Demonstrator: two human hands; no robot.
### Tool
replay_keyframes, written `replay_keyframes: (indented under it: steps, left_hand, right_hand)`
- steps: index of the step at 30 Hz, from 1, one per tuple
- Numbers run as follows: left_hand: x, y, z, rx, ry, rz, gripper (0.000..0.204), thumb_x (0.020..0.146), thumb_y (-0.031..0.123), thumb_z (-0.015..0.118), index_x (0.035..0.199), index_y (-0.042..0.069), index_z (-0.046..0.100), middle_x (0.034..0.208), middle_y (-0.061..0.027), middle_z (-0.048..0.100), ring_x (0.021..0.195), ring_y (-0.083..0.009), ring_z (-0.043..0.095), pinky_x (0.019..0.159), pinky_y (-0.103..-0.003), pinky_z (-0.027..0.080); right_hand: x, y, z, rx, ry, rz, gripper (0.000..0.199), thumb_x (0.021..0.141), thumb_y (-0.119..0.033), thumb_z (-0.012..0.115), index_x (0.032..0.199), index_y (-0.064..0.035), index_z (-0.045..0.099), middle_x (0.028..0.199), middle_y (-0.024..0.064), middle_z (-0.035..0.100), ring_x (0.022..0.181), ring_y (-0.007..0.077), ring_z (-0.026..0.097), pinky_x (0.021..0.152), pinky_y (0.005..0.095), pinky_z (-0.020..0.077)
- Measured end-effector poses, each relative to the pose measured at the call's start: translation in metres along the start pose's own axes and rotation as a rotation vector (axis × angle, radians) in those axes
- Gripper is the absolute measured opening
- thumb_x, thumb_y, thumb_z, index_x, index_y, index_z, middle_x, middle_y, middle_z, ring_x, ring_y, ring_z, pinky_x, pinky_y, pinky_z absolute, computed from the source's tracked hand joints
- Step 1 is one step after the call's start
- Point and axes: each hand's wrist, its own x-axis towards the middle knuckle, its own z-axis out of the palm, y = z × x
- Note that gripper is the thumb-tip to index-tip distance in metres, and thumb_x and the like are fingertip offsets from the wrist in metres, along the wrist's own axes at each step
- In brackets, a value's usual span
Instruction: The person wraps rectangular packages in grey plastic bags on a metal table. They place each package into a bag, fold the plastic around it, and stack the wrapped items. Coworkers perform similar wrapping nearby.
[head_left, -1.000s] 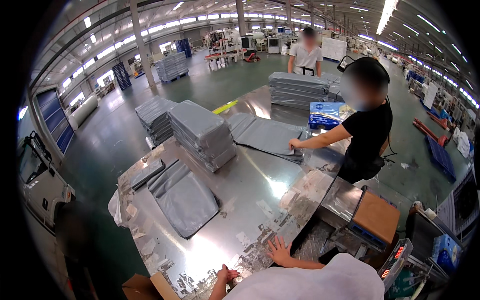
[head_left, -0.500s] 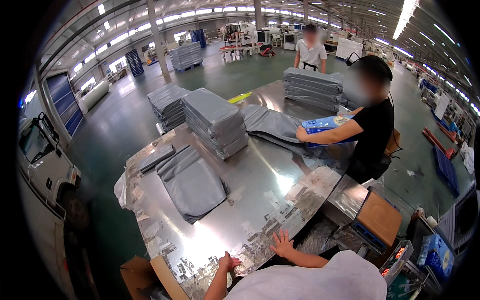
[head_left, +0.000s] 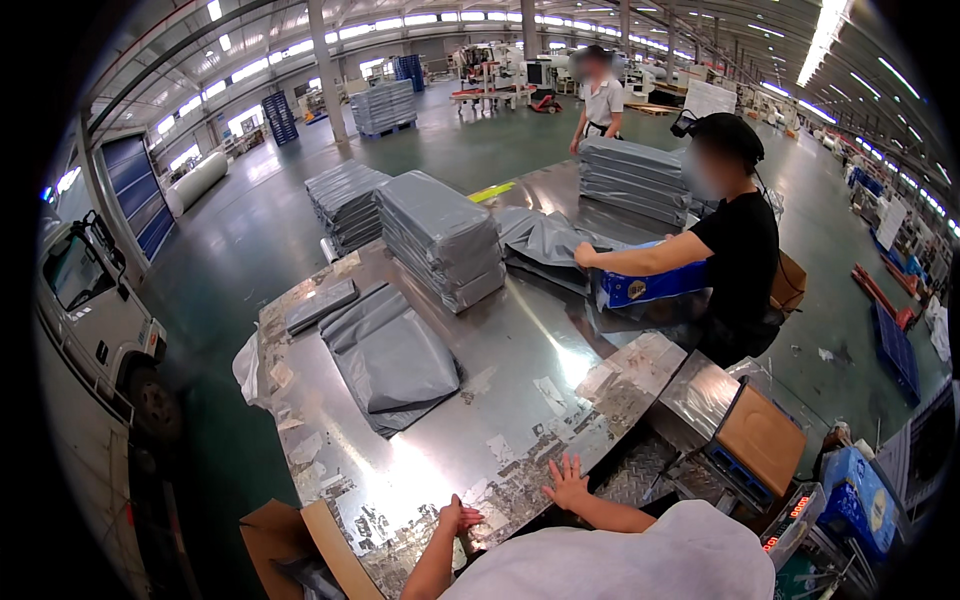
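Note:
My left hand (head_left: 460, 516) rests at the near edge of the metal table (head_left: 500, 370), fingers stretched to the right and thumb raised, holding nothing. To its right, my right hand (head_left: 568, 484) lies with spread fingers on the worn edge of the tabletop. Farther off on the left lies a flat pile of grey plastic bags (head_left: 395, 355), with a narrow folded grey bundle (head_left: 322, 306) beside it. Across the table, a co-worker in black (head_left: 745, 230) handles a blue plastic-wrapped package (head_left: 650, 286) at the mouth of a grey bag (head_left: 548, 240).
Tall grey stacks (head_left: 440, 240) stand mid-table, with more grey stacks (head_left: 632, 180) at the back. A scale with a brown top (head_left: 760, 437) adjoins the right side. An open cardboard box (head_left: 275, 540) sits lower left. Another person in white (head_left: 602, 100) stands beyond the table.
The co-worker's blue package has turned and is now partly inside the grey bag. The person in white has shifted left and turned. My hands have stayed in place.

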Motion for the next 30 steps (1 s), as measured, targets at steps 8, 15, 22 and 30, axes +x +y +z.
replay_keyframes:
  steps: [8,15,22,30]
  left_hand:
    - [-0.001,-0.001,-0.001,-0.002,-0.009,0.025,0.077,0.084,0.057,0.017,0.083,-0.009,0.057,0.08,-0.0197,0.062,0.064,-0.0265,0.063,0.04,-0.023,0.04]
    - [0.002,-0.003,0.0,-0.062,0.005,0.019,0.076,0.085,0.056,0.019,0.083,-0.011,0.056,0.079,-0.0213,0.062,0.062,-0.0281,0.063,0.041,-0.025,0.041]
    - [0.001,-0.003,0.0,-0.047,0.018,0.014,0.075,0.085,0.055,0.02,0.082,-0.01,0.056,0.078,-0.021,0.062,0.061,-0.0274,0.063,0.041,-0.024,0.041]
    - [0.006,-0.002,-0.004,-0.061,0.019,0.02,0.074,0.085,0.055,0.02,0.08,-0.009,0.057,0.078,-0.0199,0.062,0.059,-0.0267,0.062,0.039,-0.024,0.039]
  right_hand:
    - [0.001,0.0,-0.003,0.012,-0.032,0.006,0.071,0.081,-0.057,0.032,0.136,-0.0235,0.002,0.14,0.0126,-0.011,0.127,0.0369,-0.012,0.089,0.0605,0.0248]
    - [0.003,-0.001,-0.001,-0.03,-0.046,0.014,0.072,0.081,-0.057,0.032,0.136,-0.0217,0.0,0.14,0.0137,-0.011,0.127,0.037,-0.011,0.089,0.0573,0.0266]
    - [0.001,-0.001,-0.001,-0.035,-0.01,0.005,0.073,0.08,-0.057,0.033,0.136,-0.0213,0.003,0.14,0.0141,-0.01,0.127,0.0383,-0.01,0.088,0.0576,0.0278]
    - [0.006,0.002,0.007,-0.027,0.064,-0.026,0.073,0.079,-0.057,0.037,0.136,-0.0213,0.006,0.14,0.015,-0.009,0.126,0.0399,-0.009,0.087,0.058,0.0284]
